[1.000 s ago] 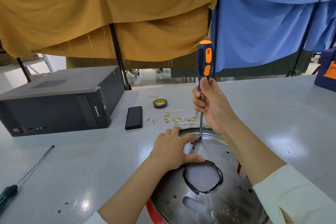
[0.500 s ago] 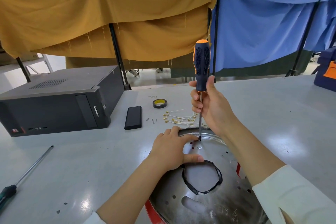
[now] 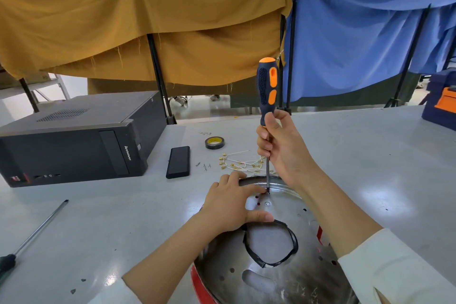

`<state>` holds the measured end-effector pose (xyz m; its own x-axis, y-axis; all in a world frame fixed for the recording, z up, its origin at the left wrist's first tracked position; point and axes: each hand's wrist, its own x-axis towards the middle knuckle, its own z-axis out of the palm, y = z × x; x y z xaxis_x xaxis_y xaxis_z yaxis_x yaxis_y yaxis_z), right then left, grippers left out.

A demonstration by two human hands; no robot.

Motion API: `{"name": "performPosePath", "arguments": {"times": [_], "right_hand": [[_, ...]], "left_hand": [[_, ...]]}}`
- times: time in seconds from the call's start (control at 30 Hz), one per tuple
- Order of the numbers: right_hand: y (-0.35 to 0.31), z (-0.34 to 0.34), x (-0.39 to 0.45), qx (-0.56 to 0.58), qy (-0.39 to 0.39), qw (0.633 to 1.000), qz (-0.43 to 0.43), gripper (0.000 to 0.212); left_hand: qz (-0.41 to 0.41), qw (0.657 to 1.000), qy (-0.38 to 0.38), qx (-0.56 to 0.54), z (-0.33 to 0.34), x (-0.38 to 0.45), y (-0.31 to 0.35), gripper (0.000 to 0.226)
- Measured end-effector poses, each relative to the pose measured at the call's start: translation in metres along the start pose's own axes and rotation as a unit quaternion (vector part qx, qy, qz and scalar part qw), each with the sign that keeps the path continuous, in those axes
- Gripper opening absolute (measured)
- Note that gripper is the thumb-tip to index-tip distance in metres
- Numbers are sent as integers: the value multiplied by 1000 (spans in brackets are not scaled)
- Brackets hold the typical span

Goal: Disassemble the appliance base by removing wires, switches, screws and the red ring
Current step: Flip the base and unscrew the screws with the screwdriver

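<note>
Wires point(image 3: 243, 164) and loose screws point(image 3: 204, 166) lie beyond the hands, so those steps look partly done. The right hand point(image 3: 283, 148) grips the screwdriver point(image 3: 267, 91) on a screw in the base point(image 3: 291, 276); the left hand point(image 3: 230, 207) presses flat beside it, and the red ring point(image 3: 198, 286) remains on.

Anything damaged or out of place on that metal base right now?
Yes: the black edging around the big centre hole of the round metal appliance base is kinked and lifting off its rim. Small dark bits lie scattered on the grey table, near left.

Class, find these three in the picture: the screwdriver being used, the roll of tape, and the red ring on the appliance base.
screwdriver point(image 3: 267, 86), head view, on its black and orange handle.
roll of tape point(image 3: 213, 143), head view, on its near outer wall.
red ring point(image 3: 200, 286), head view, on the strip below the metal base's near left edge.
</note>
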<state>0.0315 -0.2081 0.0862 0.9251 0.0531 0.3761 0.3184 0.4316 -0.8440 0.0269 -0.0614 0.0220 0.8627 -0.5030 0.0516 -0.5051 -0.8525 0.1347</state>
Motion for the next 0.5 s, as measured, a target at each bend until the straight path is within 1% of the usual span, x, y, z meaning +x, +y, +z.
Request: {"name": "performPosePath", "arguments": {"times": [0.03, 0.1, 0.17, 0.23, 0.33, 0.43, 0.5], "right_hand": [[0, 0, 0, 0, -5, 1000, 2, 26], [1, 4, -1, -3, -22, 1000, 11, 36], [3, 10, 0, -8, -28, 999, 21, 49], [5, 14, 0, -15, -38, 999, 19, 53], [7, 16, -2, -47, -38, 998, 5, 48], [9, 15, -2, -49, -20, 999, -12, 32], [11, 14, -1, -37, -20, 999, -12, 30]], "left_hand": [[-5, 1000, -12, -13, -2, 2, 1, 68], [-20, 999, -22, -27, -5, 7, 4, 59], [-39, 998, -10, -58, -7, 13, 8, 46], [-43, 994, 14, -100, -10, 20, 11, 33], [-18, 994, 27, -108, -13, 28, 15, 18], [-19, 994, 20, -107, -12, 31, 18, 19], [-26, 993, 38, -110, -9, 30, 17, 19]]}}
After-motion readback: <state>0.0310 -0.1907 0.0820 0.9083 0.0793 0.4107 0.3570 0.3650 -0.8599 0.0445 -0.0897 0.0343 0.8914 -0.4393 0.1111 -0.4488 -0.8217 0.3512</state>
